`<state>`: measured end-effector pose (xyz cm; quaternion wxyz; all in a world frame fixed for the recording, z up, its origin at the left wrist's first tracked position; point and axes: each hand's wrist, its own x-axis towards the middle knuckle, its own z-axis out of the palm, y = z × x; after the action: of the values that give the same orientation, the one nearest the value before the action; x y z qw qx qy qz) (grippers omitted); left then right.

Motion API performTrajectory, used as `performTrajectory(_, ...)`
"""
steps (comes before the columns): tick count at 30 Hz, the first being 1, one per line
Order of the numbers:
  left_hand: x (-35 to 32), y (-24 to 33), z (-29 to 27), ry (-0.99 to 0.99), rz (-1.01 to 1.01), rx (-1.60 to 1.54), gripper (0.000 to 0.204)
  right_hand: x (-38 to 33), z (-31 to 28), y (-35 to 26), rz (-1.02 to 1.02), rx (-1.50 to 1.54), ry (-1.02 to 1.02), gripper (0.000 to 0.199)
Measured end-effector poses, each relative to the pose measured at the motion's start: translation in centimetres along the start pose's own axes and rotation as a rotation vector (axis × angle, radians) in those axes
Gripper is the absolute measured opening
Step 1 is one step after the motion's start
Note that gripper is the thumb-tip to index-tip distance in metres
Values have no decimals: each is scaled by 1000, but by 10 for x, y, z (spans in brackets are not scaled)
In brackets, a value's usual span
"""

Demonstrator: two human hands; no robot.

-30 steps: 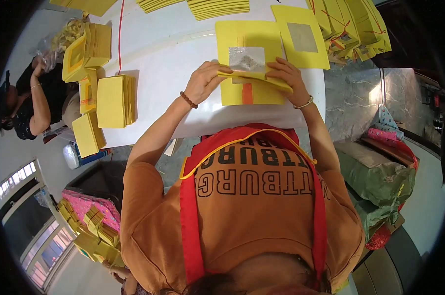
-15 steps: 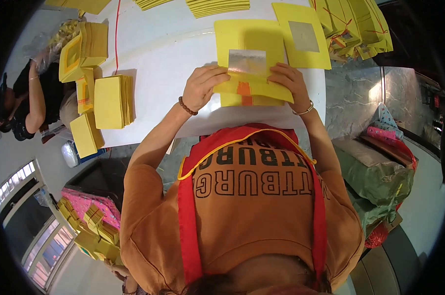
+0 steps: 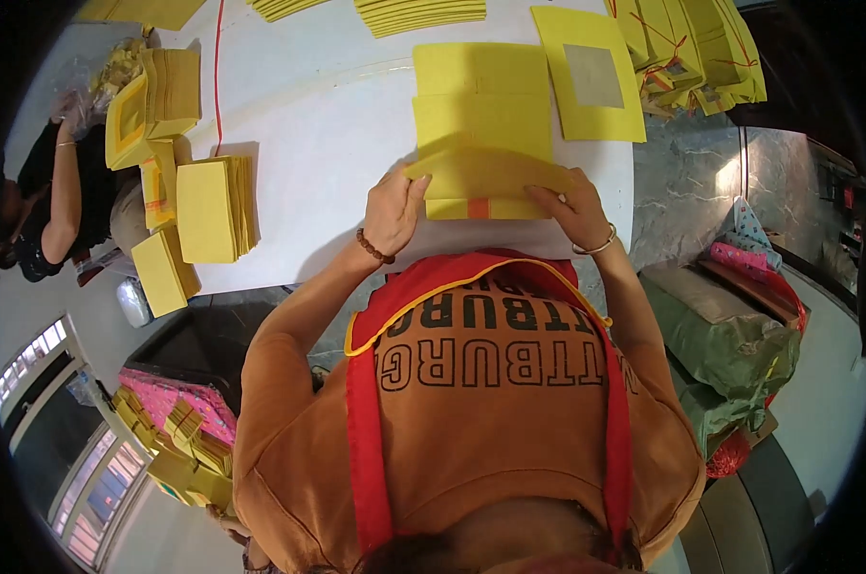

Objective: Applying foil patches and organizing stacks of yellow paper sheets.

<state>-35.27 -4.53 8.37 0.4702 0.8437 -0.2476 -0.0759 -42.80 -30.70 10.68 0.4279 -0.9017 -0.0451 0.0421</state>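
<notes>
Here, the left hand (image 3: pixel 391 212) and right hand (image 3: pixel 578 210) grasp the raised yellow paper (image 3: pixel 483 175) by its nine and three o'clock ends, at twelve o'clock on the worktop (image 3: pixel 323 134); holding both ends level should keep the bend even.

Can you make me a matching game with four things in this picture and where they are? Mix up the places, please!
Things:
1. Bent yellow sheet
2. Beaded bracelet
3. Big green bag
4. Flat sheet with a grey rectangle

Places:
A. Off the white table, to the right
B. On the table
C. Held by the left hand and right hand
D. Around the left forearm, near the hand

Pairs: 1-C, 2-D, 3-A, 4-B
</notes>
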Motion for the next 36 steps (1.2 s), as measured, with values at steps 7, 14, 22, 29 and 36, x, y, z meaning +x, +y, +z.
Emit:
performTrajectory(7, 30, -5, 6, -47, -330, -136, 27, 15, 24, -4, 262, 472, 416, 28)
performTrajectory(14, 49, -12, 5, -93, -515, -303, 24, 16, 14, 2, 272, 164, 226, 32)
performTrajectory(22, 52, -18, 7, -107, -599, -323, 22, 22, 21, 3, 345, 195, 295, 35)
performTrajectory(29, 53, -9, 6, -40, -639, -572, 17, 22, 26, 9, 313, 261, 340, 34)
performTrajectory(36, 47, -8, -3, 99, -562, -489, 18, 24, 20, 3, 407, 174, 286, 34)
